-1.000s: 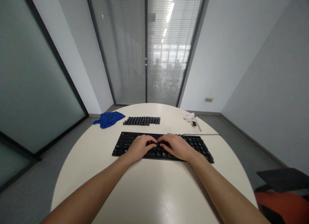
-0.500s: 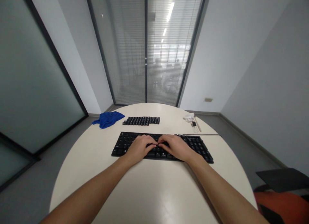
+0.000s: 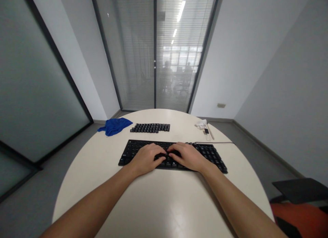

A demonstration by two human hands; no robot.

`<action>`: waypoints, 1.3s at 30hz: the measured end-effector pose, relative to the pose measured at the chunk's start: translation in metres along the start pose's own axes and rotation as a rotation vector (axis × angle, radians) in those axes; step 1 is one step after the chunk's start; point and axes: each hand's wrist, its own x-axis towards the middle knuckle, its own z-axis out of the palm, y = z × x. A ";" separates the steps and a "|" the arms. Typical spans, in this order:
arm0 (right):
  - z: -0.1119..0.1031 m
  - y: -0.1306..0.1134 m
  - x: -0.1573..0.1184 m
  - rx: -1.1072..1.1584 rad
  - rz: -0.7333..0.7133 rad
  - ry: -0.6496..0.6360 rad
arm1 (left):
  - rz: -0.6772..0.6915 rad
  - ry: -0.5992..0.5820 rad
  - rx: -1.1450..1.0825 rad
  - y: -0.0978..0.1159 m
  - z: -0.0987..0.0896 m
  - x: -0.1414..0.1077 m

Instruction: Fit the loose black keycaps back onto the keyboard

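Note:
Both hands meet over the middle of a black computer keyboard (image 3: 128,155) on the table. My left hand (image 3: 148,158) comes in from the left, its bent index finger and thumb forming a loose pinch above the keys. Facing it, my right hand (image 3: 189,156) is curled, thumb and index finger drawn close together, tips almost touching those of the left. Whatever lies between the fingertips is too small and dark to name. Behind the keyboard, black keycaps (image 3: 150,128) lie in several neat rows. The keyboard's central keys are partly hidden by the hands.
A blue cloth (image 3: 115,126) lies at the table's back left. At the back right are a crumpled white item (image 3: 201,123), a small black piece (image 3: 206,131) and a thin pale stick (image 3: 210,131). The keyboard cable (image 3: 215,142) runs right. An orange-seated chair (image 3: 298,220) stands at right.
The left thumb has dropped slightly away from its index finger, and the fingertips of the two hands are a little farther apart. The keyboard and keycap rows stay in place.

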 end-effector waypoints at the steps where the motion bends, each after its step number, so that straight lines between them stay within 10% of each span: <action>1: -0.002 -0.001 0.000 0.005 -0.007 -0.003 | 0.033 -0.021 0.016 -0.001 -0.003 -0.001; 39: -0.008 -0.018 0.000 -0.100 -0.068 -0.083 | 0.151 -0.162 0.021 -0.014 -0.011 -0.009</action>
